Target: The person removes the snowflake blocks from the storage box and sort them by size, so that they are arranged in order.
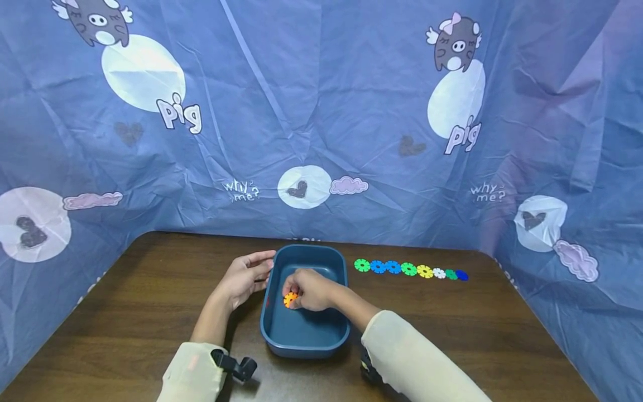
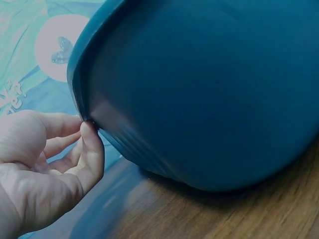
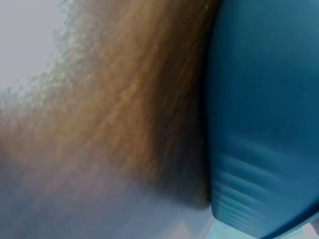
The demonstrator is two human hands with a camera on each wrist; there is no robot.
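A dark blue plastic basin (image 1: 304,347) stands on the table near its middle. My right hand (image 1: 315,290) reaches down inside it and pinches an orange notched plastic disc (image 1: 289,300) between thumb and fingers. At the basin's upper left side, my left hand (image 1: 243,280) holds the rim. The left wrist view shows the thumb and forefinger of that hand (image 2: 55,169) meeting at the edge of the basin (image 2: 199,99). Only the outer wall of the basin (image 3: 264,114) and wood show in the right wrist view, with the right hand out of sight.
Right of the basin, several notched discs lie in a row, from a green disc (image 1: 361,265) through blue, yellow (image 1: 425,271) and white ones to a dark blue disc (image 1: 461,276). The wooden table (image 1: 125,312) ends at a patterned blue cloth (image 1: 311,111) behind.
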